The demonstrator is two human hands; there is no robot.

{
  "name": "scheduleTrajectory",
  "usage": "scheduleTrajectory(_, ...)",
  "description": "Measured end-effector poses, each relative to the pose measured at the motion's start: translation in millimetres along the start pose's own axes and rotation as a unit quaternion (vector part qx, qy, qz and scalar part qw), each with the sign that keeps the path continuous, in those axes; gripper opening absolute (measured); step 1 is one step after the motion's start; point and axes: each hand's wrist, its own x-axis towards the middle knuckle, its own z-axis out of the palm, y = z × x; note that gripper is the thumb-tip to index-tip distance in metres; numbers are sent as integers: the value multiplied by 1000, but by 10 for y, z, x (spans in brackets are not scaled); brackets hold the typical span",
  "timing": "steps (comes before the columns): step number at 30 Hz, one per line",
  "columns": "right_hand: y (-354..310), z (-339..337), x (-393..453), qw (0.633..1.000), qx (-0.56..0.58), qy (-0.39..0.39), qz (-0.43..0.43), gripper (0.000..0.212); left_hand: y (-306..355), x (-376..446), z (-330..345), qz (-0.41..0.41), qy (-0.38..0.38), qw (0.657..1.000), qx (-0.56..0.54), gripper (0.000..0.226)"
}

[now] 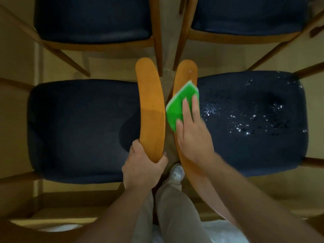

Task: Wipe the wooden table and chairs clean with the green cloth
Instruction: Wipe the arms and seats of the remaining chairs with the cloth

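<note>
I look straight down between two wooden chairs standing back to back. My left hand (142,165) grips the near end of the left chair's curved wooden backrest (150,106). The green cloth (180,102) lies folded on the right chair's backrest (186,72), and my right hand (191,130) presses it down with straight fingers. The left chair's dark blue seat (78,128) looks dull. On the right chair's dark blue seat (254,120) small bright specks glint.
Two more chairs with dark seats (93,18) (249,13) stand beyond, their wooden legs slanting inward. My legs in light trousers and a shoe (177,172) fill the narrow gap between the backrests. Pale floor surrounds the chairs.
</note>
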Motion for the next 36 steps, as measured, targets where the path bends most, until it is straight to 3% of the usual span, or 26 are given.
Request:
scheduleTrajectory(3, -95, -130, 920, 998, 16, 59, 28, 59, -6, -4, 4, 1, 1, 1000, 0, 73)
scheduleTrajectory(6, -120, -247, 1407, 995, 18, 71, 73, 59, -4, 0, -4, 7, -1, 1000, -2, 71)
scheduleTrajectory(9, -99, -148, 1072, 998, -9, 52, 37, 60, -4, 1, -16, 7, -7, 1000, -6, 71)
scheduleTrajectory(14, 10, -16, -302, 999, -1, -45, 1, 62, -17, 6, -10, 7, -10, 1000, -7, 70)
scheduleTrajectory(16, 76, -49, -354, 998, 10, -54, -14, 62, -10, 1, -8, 6, -7, 1000, -6, 70)
scheduleTrajectory(24, -50, -131, 983, 999, 18, 49, 9, 59, -14, 25, 17, 9, -1, 1000, -14, 64)
scheduleTrajectory(28, 4, -53, 200, 999, 10, 5, -36, 57, 2, 16, -3, 6, -4, 1000, -11, 64)
scheduleTrajectory(31, 141, -30, -534, 999, 37, -26, -21, 56, -2, 7, -3, 4, -2, 1000, -15, 68)
scheduleTrajectory(36, 102, -86, -535, 995, 70, 51, 48, 44, -22, 23, 36, -6, -11, 999, -29, 77)
